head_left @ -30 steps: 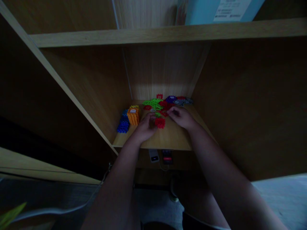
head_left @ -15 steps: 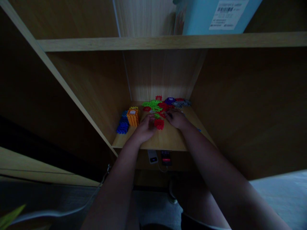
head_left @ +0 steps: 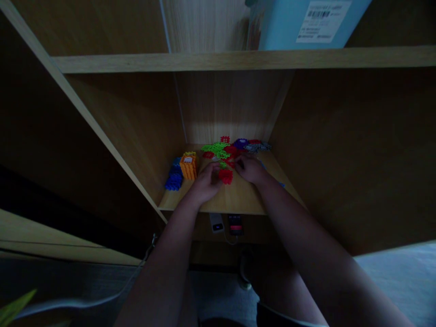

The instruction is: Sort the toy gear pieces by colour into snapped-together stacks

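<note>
The orange stack (head_left: 188,168) of toothed plastic pieces stands in the middle compartment of a wooden cabinet (head_left: 122,64), with a blue stack (head_left: 175,178) just left of it and yellow pieces (head_left: 190,154) behind its top. The left hand (head_left: 207,182) is just right of the orange stack, fingers curled beside a red stack (head_left: 225,176); I cannot tell whether they clamp on it. Farther right of the orange stack, the right hand (head_left: 249,168) bends its fingers close together at some red pieces (head_left: 230,163); whether they pinch one is too dark to tell. The compartment also holds a loose pile right of and behind the orange stack: green pieces (head_left: 216,149), purple pieces (head_left: 241,143) and grey pieces (head_left: 258,146). In the compartment above, well right of the orange stack, sits a light-blue box (head_left: 279,27) with a white label (head_left: 323,21); its inside is out of view. Below and right of the orange stack, the lower compartment holds a phone (head_left: 235,225) and a pale device (head_left: 215,221).
</note>
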`<state>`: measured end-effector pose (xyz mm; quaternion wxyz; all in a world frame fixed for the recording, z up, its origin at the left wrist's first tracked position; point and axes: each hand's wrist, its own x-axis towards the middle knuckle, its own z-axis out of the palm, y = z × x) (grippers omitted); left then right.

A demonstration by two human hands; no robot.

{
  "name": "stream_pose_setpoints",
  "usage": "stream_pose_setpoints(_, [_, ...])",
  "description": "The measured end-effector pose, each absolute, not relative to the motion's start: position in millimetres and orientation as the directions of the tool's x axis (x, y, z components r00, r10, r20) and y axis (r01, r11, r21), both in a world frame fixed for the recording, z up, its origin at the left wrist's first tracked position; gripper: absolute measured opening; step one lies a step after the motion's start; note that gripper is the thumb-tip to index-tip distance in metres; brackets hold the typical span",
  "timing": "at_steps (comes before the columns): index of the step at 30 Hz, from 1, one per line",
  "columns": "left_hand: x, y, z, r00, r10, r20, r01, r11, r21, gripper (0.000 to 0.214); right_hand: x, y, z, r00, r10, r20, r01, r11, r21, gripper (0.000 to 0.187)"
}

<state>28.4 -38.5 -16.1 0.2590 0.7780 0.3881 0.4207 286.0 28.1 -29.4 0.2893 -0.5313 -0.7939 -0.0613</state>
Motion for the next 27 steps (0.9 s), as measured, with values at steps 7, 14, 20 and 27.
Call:
stream_pose_setpoints(7, [29.3, -38.7, -14.0, 0.345, 0.830, 0.437, 0.404, -0.552, 0.729, 0.053, 282.5, 27.0, -29.8, -0.290, 0.839, 0.460, 0.894, 0.409, -0.182, 0.030])
stream_pose_setpoints(14, [29.2, -38.5, -16.0, 0.347, 0.812, 0.470, 0.409, -0.582, 0.703, 0.051, 282.5, 24.8, -21.8, -0.244, 0.832, 0.498, 0.885, 0.401, -0.236, 0.038])
stream_pose_setpoints(20, [28.5, -36.7, -18.9, 0.346, 0.808, 0.478, 0.412, -0.588, 0.696, 0.051, 284.7, 21.1, -11.1, -0.158, 0.813, 0.561, 0.867, 0.386, -0.316, 0.041])
stream_pose_setpoints(27, [28.7, -37.8, -16.1, 0.353, 0.806, 0.475, 0.418, -0.590, 0.691, 0.049, 288.0, 23.7, -19.6, -0.095, 0.837, 0.539, 0.899, 0.304, -0.314, 0.034])
